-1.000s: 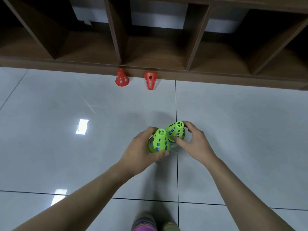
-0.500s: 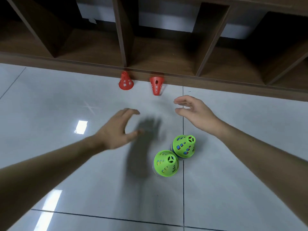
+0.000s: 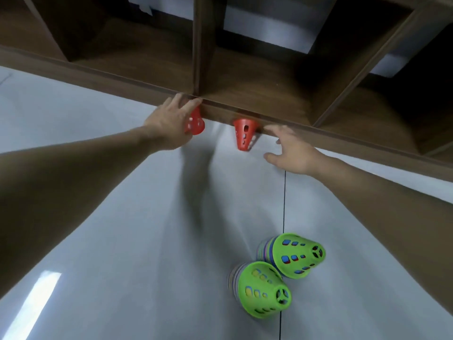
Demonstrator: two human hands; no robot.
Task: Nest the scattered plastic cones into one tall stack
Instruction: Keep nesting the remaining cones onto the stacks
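Now your left hand (image 3: 169, 123) curls over 1 upright red perforated plastic cone (image 3: 195, 121) by the brown wooden shelf (image 3: 245, 104); your right hand (image 3: 291, 150), fingers spread, nears the inverted red plastic cone (image 3: 244, 134). Light, stiff, probably slippery: pinch their rims.

shelf edge (image 3: 147, 81) crowds red cones (image 3: 244, 137)

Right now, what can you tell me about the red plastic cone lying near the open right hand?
The red plastic cone with holes in its wall looks like thin moulded plastic, pierced by several small openings. It seems to lie tipped over on the pale tiled floor, wide rim towards the dark wooden shelf unit and narrow end pointing at the camera. The rim sits against or just under the shelf's front edge. The right hand is beside it, fingers spread, not touching it.
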